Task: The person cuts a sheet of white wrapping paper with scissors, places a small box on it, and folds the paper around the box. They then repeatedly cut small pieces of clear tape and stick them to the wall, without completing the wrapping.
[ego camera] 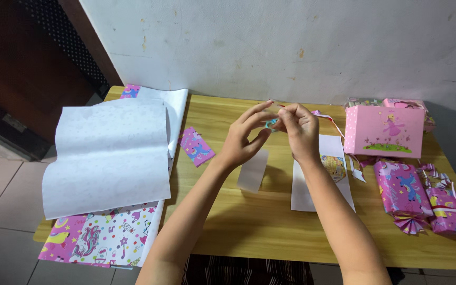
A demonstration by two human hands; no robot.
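Note:
My left hand [244, 138] and my right hand [299, 129] meet above the middle of the wooden table [249, 221]. Between their fingertips they pinch a small teal thing [271, 124]; what it is cannot be made out. A thin pink-and-white ribbon [333, 124] trails from my right hand toward the right. Under the hands lie a small white paper strip [253, 170] and a larger white sheet [308, 191] with a colourful cut-out on it.
Large sheets of wrapping paper [109, 153], white side up, cover the table's left end over a patterned sheet [104, 237]. A pink scrap [196, 145] lies near them. At right stand a pink gift bag [383, 132] and two wrapped pink parcels [402, 189].

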